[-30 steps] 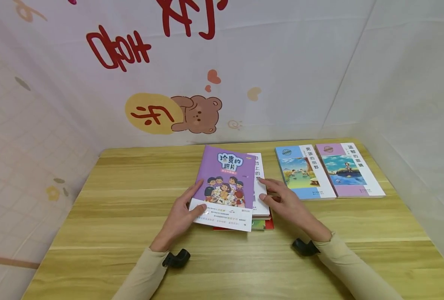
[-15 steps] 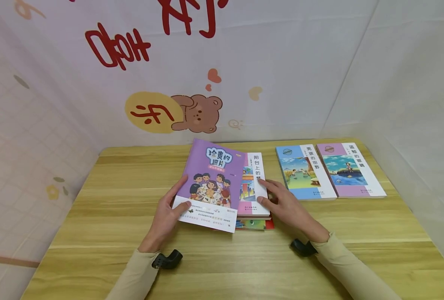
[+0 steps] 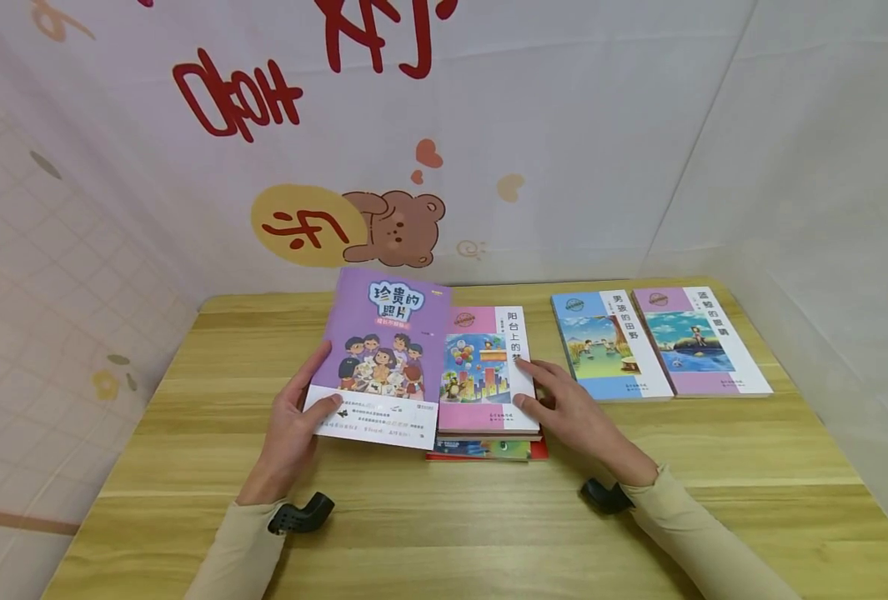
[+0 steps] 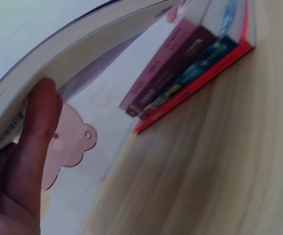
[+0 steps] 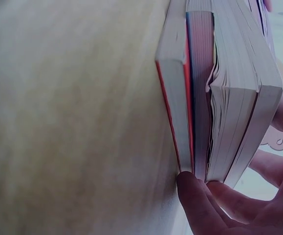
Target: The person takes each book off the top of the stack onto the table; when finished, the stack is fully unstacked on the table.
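My left hand (image 3: 291,425) grips a purple picture-cover book (image 3: 387,358) by its left edge, thumb on the white band at the bottom. In the left wrist view the fingers support that book from below, raised off the table. To its right lies a stack of books, topped by a pink and white book (image 3: 481,408) with a city picture. My right hand (image 3: 574,412) rests at the stack's right side. In the right wrist view, its fingertips touch the page edges of the stacked books (image 5: 234,127), while other fingers reach over the top cover.
A blue and white book (image 3: 601,346) and a lilac and white book (image 3: 691,342) lie side by side at the right of the wooden table (image 3: 451,533). Behind the table hangs a pale printed cloth (image 3: 564,167) with a bear picture. A red-covered book (image 4: 195,88) forms the stack's bottom.
My left hand has carried the purple book leftward off the stack, uncovering the pink and white book beneath. My right hand has stayed at the stack's right side.
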